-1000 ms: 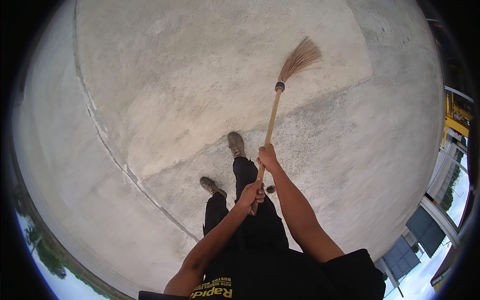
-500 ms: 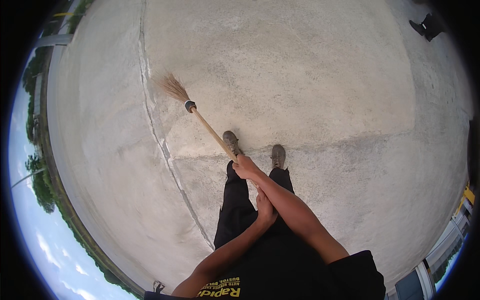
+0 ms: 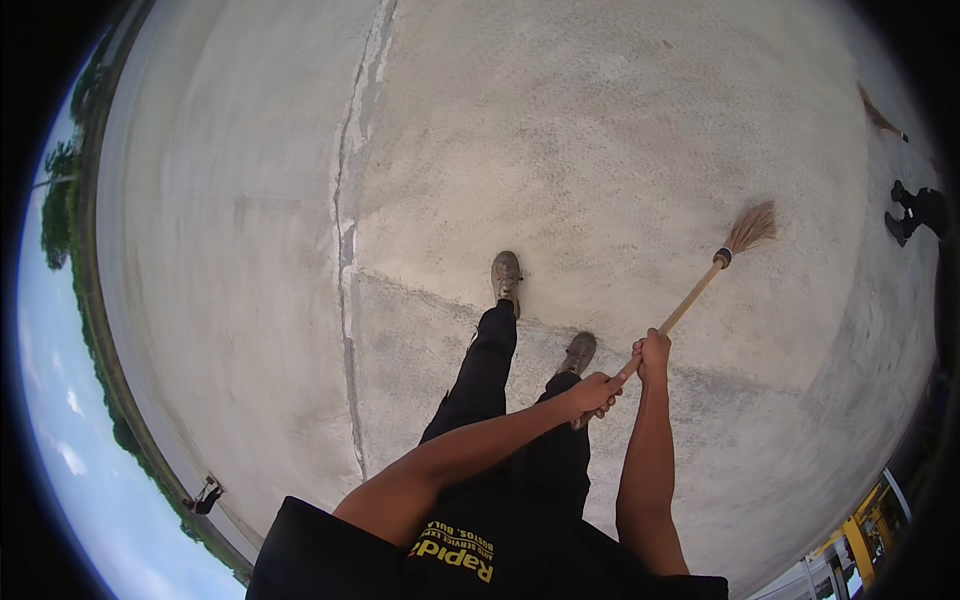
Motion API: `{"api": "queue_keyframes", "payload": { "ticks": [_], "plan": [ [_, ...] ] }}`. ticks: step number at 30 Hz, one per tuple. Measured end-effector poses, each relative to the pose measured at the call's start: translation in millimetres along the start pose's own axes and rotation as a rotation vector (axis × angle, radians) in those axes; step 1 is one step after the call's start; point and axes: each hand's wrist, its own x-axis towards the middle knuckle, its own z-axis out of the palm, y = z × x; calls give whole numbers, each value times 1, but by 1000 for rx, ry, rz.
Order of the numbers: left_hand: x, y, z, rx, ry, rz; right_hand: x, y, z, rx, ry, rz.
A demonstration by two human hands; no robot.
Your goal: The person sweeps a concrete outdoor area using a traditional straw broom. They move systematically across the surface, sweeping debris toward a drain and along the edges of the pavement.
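Observation:
A stick broom (image 3: pixel 691 297) with a pale wooden handle slants up and to the right, in front of my right side. Its brown bristles (image 3: pixel 752 228) fan out beyond a dark band; whether they touch the concrete I cannot tell. My right hand (image 3: pixel 652 352) is closed round the handle partway along. Nearer the handle's end, my left hand (image 3: pixel 594 394) grips it too, fingers wrapped round. Both arms reach forward over my dark trousers. My brown shoes (image 3: pixel 507 277) stand on the concrete, the left one farther ahead.
Rough concrete floor (image 3: pixel 600 140) spreads all around, with a cracked joint (image 3: pixel 346 250) running along my left. At the far right are another person's dark legs and shoes (image 3: pixel 912 212) and another broom (image 3: pixel 880 115). Farther off are a distant person (image 3: pixel 206 496) and a yellow metal frame (image 3: pixel 860 535).
The broom has swung from my front left over to my right, both hands still holding it. My left foot is now ahead, and the view has turned.

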Motion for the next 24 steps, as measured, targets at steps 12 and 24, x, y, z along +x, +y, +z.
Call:
{"api": "queue_keyframes", "payload": {
  "ticks": [12,24],
  "plan": [
    [-194,57,-189,-1239,724,561,-180,113,509,-1279,-1052,-175],
    [-240,-36,-174,-582,213,398,-186,60,322,-497,-274,-173]
  ]
}}
